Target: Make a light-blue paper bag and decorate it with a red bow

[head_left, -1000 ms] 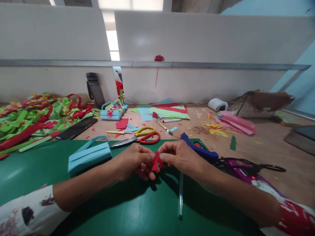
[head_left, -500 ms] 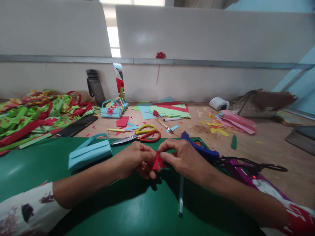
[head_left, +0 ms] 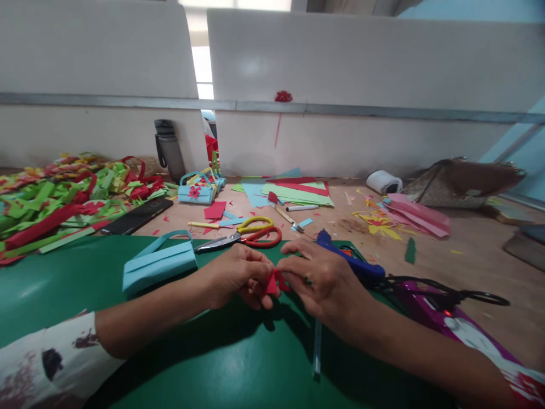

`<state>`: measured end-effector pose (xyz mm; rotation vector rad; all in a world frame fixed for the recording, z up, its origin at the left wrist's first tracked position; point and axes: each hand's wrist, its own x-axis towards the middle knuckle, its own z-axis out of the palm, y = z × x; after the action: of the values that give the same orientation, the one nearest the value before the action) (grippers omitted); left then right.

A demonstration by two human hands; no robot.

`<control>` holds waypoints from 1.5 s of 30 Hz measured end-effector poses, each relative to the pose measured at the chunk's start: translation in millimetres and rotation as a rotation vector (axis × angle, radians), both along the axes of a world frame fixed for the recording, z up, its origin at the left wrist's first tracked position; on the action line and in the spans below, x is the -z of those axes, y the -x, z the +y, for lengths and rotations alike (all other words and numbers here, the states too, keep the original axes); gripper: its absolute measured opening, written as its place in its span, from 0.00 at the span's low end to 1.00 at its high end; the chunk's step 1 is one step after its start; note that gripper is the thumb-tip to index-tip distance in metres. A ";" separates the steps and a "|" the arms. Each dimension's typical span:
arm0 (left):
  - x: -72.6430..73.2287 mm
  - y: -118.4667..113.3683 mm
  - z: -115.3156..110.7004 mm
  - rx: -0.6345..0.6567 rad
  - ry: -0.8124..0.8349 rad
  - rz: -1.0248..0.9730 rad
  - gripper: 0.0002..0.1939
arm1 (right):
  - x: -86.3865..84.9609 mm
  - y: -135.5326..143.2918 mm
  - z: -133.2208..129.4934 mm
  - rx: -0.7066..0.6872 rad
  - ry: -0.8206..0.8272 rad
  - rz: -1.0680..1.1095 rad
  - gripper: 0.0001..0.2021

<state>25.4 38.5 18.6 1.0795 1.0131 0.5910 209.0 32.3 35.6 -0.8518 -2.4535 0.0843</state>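
Note:
Between my hands is a small red paper piece (head_left: 271,283), folded with flaring ends, much like a bow. My left hand (head_left: 244,275) pinches it between thumb and fingertips, the other fingers curled beneath. The fingers of my right hand (head_left: 317,278) press on its right side. Left of my hands a light blue paper bag (head_left: 160,266) with a looped handle lies on the green mat (head_left: 204,363). Scissors (head_left: 238,234) with yellow and orange handles rest just beyond my left hand. A blue glue gun (head_left: 353,258) lies behind my right hand, and a clear glue stick (head_left: 317,349) shows below it.
At the left are a heap of paper strips (head_left: 72,199), a phone (head_left: 137,216) and a bottle (head_left: 169,150). Paper sheets (head_left: 293,190), a pen (head_left: 302,208) and a cutter (head_left: 289,219) lie ahead. To the right are a purple power strip (head_left: 430,307) with cables, paper scraps and a handbag (head_left: 468,182).
My right hand has turned, its back now more toward me and its fingers reaching over the red paper. My left hand keeps its pinch. The whole view has shifted slightly.

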 end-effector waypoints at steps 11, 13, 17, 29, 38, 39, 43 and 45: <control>-2.3 1.3 0.4 0.014 -0.026 -0.005 0.08 | 5.9 1.5 2.2 -0.012 -0.388 -0.064 0.12; -3.0 1.5 0.5 0.019 -0.030 -0.002 0.09 | 5.8 2.3 2.1 -0.020 -0.427 -0.064 0.12; -4.5 1.4 0.7 0.022 -0.039 0.012 0.09 | 6.0 3.1 1.6 -0.030 -0.485 -0.054 0.13; -4.9 2.0 1.0 0.028 -0.044 -0.011 0.11 | 6.0 0.3 -1.6 -0.039 -0.615 -0.177 0.17; -3.1 1.6 0.8 0.011 -0.060 0.013 0.09 | 7.5 1.8 -4.2 -0.093 -0.674 -0.205 0.12; -3.5 1.5 0.7 0.012 -0.066 0.017 0.10 | 7.6 1.8 -4.0 -0.092 -0.665 -0.191 0.13; -4.7 1.1 1.2 0.012 -0.083 0.023 0.10 | 6.0 0.9 -0.7 -0.057 -0.518 -0.037 0.16; -5.1 0.7 1.5 -0.002 -0.084 0.019 0.10 | 3.0 0.2 1.4 -0.044 -0.358 0.064 0.15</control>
<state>24.6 40.0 23.7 1.1600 1.0133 0.6308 208.8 33.7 32.6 -0.6267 -2.3292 -0.2987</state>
